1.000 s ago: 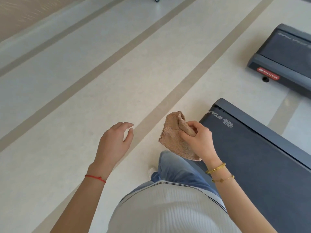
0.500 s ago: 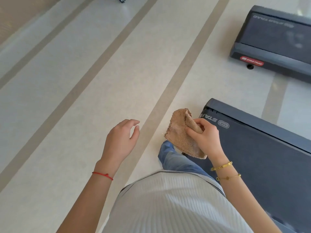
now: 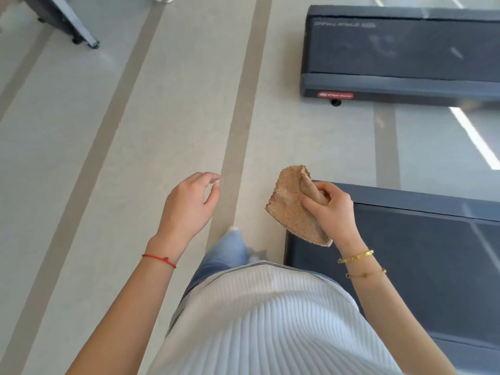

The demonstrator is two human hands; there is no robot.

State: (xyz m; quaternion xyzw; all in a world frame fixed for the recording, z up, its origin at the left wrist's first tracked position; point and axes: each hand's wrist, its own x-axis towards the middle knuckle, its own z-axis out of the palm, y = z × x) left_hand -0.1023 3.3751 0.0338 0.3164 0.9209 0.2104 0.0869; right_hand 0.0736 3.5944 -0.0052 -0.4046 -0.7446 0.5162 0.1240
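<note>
A folded tan terry cloth (image 3: 290,204) hangs in front of my body, gripped at its right edge by my right hand (image 3: 331,212), whose fingers and thumb curl round it. The cloth is held above the floor next to the near end of a dark grey treadmill deck (image 3: 422,255) at my right. My left hand (image 3: 188,205) floats over the pale floor to the left, fingers loosely curled and holding nothing. A red string circles my left wrist; two gold bracelets sit on my right wrist.
A second dark treadmill (image 3: 400,55) with a red label lies on the floor at the far right. A grey machine base on wheels (image 3: 65,21) stands at the top left. Beige stripes (image 3: 238,109) run along the pale floor ahead. My leg in jeans steps forward.
The view has swung right and moved forward: the far treadmill now lies more squarely ahead, and a wheeled base has come into view at top left. Both hands keep their poses, cloth still held.
</note>
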